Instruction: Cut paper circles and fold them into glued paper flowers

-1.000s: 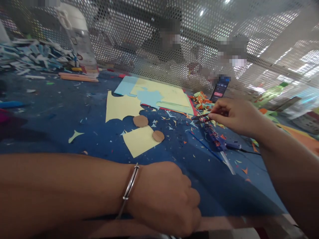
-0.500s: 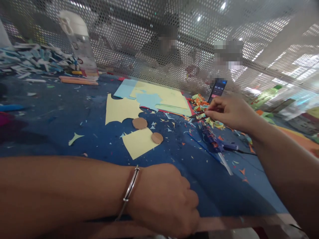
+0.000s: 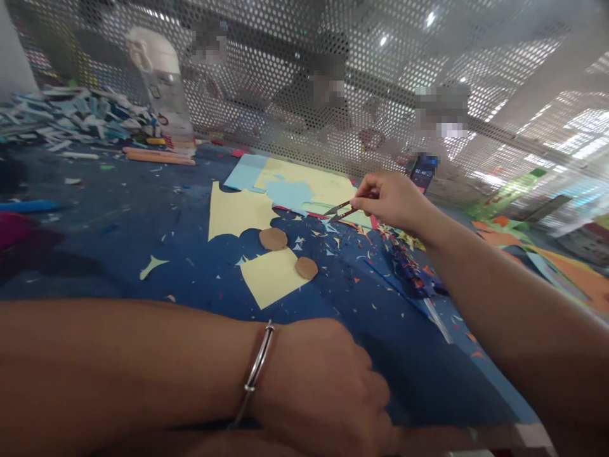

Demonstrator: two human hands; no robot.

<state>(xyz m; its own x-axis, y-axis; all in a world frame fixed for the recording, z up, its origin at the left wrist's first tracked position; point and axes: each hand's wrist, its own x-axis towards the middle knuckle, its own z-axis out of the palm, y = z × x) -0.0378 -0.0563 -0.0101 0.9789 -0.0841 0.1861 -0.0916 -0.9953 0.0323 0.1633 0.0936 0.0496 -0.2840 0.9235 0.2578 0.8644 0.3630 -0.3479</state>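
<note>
My right hand pinches a pair of dark reddish tweezers between thumb and fingers. Their two pointed tips stand slightly apart over small paper scraps, by the front edge of the stacked coloured sheets. My left hand rests curled into a fist at the near table edge; its palm side is hidden. Beyond that fist lie a pale yellow paper piece and two brown discs, the left disc and the right disc. Farther back sits a yellow sheet with scalloped cut edges.
A glue gun with a clear stick lies below my right forearm. Behind that hand leans a phone. At the back left stand a water bottle and a heap of paper strips. A perforated metal screen borders the table; people sit beyond it.
My right hand has moved left with the tweezers, from beside the colourful scrap pile to the front of the stacked sheets. The left fist stays in place; the view has shifted slightly.
</note>
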